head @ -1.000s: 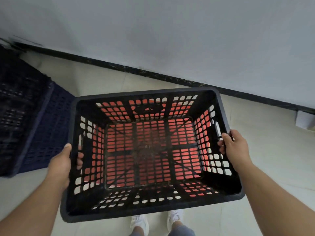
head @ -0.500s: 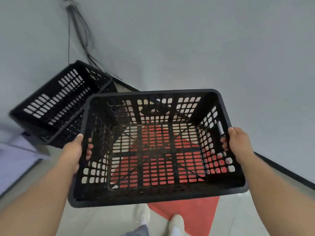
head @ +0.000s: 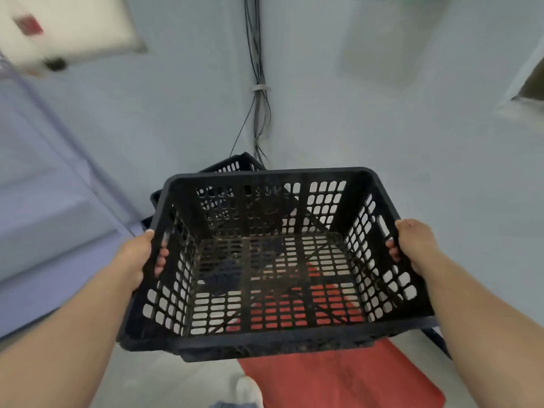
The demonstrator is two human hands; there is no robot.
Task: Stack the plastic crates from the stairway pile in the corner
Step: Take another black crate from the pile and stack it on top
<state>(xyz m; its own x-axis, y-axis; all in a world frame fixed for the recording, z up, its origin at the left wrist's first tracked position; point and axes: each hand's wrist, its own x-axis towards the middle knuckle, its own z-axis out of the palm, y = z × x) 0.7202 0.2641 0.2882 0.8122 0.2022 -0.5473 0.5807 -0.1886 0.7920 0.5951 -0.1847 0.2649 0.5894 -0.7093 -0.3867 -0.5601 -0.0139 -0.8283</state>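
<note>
I hold a black perforated plastic crate (head: 273, 340) level in front of me, its open top facing up. My left hand (head: 138, 257) grips its left handle slot, with the fingers curled inside. On the opposite side, my right hand (head: 412, 245) grips the right handle slot the same way. Behind and below the held crate, a stack of black crates (head: 232, 166) stands in the wall corner, mostly hidden by the crate I carry.
A bundle of cables (head: 257, 92) runs down the wall corner above the stack. Pale steps (head: 44, 231) rise at the left. A red mat (head: 338, 378) lies on the floor by my shoe (head: 247, 390). A white box (head: 67, 28) hangs at upper left.
The view has swung left and up toward the corner. The corner crates, earlier at the left, now sit straight behind the crate I carry. Both hands keep their grip.
</note>
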